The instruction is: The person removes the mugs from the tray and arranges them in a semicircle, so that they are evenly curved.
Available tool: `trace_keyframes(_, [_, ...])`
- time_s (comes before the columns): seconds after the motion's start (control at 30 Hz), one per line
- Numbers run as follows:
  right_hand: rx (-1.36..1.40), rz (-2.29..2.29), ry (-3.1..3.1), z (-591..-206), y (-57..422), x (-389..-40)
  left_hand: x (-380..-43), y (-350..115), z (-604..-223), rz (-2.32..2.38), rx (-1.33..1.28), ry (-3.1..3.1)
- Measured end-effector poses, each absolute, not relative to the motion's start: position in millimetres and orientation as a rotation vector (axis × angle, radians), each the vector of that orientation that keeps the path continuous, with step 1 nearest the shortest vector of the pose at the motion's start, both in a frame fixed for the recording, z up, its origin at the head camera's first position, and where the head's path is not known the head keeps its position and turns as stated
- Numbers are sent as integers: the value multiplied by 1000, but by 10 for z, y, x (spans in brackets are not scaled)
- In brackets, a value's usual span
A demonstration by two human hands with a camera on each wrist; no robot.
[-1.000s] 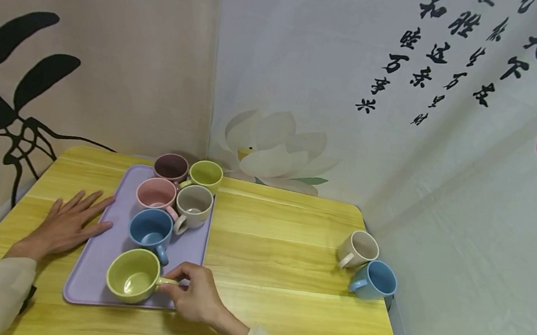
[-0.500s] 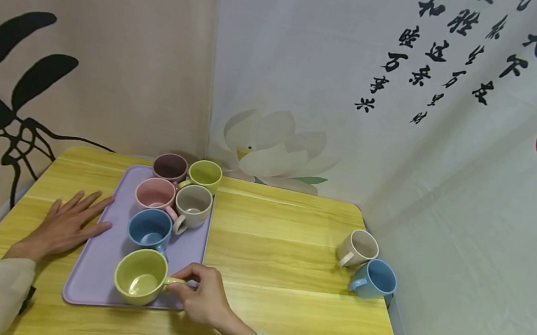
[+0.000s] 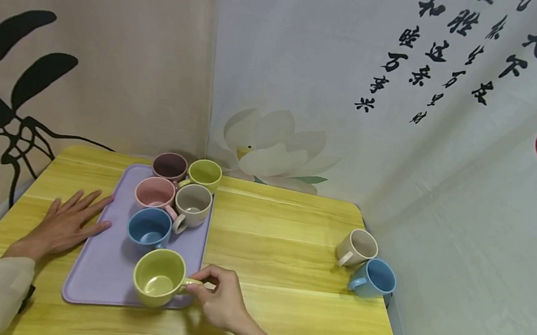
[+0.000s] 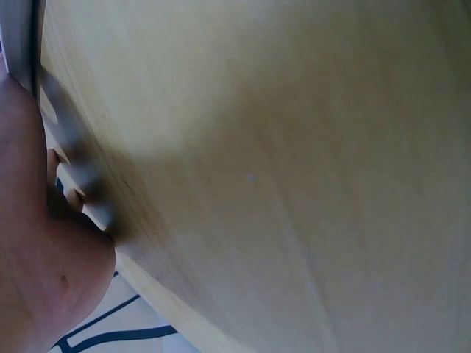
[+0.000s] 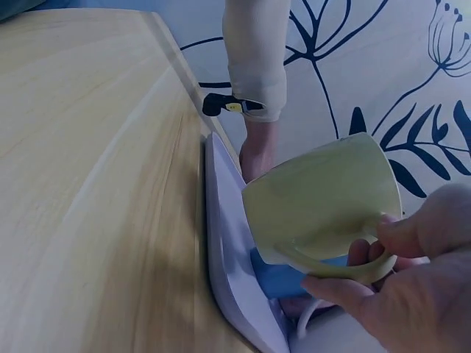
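My right hand (image 3: pixel 224 298) pinches the handle of a yellow-green mug (image 3: pixel 158 278) between thumb and fingers. The mug is over the near right part of a lilac tray (image 3: pixel 104 276), and its base shows above the tray in the right wrist view, where the mug (image 5: pixel 324 198) fills the middle. Spread fingers of my left hand (image 3: pixel 65 224) touch the tray's left edge, palm down on the table. Just behind the held mug stands a blue mug (image 3: pixel 149 228). Farther back on the tray are a pink mug (image 3: pixel 155 192) and a grey mug (image 3: pixel 193 203).
At the tray's far end sit a dark purple mug (image 3: pixel 170 166) and another yellow-green mug (image 3: pixel 205 173). A cream mug (image 3: pixel 357 248) and a light blue mug (image 3: pixel 373 278) stand together by the right edge of the wooden table (image 3: pixel 283 252). A printed curtain (image 3: pixel 299 71) hangs behind.
My right hand has carried the yellow-green mug to the right across the tray's near end, away from the left side. My left hand and the other mugs have stayed in place.
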State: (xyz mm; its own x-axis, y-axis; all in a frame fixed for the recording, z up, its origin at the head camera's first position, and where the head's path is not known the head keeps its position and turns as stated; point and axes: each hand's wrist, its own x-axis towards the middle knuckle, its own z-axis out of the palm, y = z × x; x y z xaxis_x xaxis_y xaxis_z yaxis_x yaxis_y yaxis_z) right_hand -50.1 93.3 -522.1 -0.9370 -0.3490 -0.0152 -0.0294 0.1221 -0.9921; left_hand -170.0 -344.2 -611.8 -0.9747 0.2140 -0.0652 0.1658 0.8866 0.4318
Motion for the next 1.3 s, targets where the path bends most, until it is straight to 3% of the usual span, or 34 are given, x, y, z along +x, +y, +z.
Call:
trace_keyframes(0.6, [-145, -1888, 2311, -5209, 1474, -656, -1699, -3449, -6130, 650, 295, 2948])
trace_keyframes(1.3, [362, -2315, 2200, -5346, 1929, -959, -1710, -3436, -6138, 653, 298, 2945])
